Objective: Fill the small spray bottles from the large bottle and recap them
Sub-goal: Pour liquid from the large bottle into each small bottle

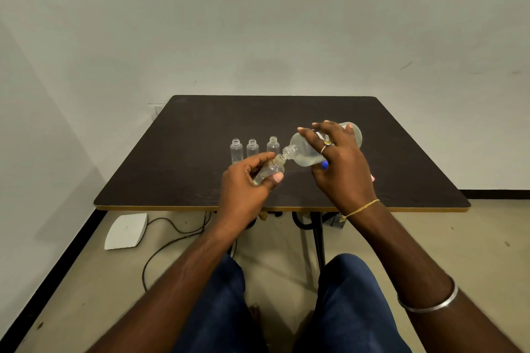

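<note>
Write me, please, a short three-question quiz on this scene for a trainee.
1. True or false: the right hand holds the large bottle tilted.
2. How many uncapped small bottles stand free on the table?
3. The large bottle's mouth meets: A) the held bottle in the left hand; B) a funnel; C) a cup.
Key: 1 true; 2 three; 3 A.

Head-worn view, angled forward and down over dark brown rectangular tabletop toward pale wall; left hand, right hand close.
</note>
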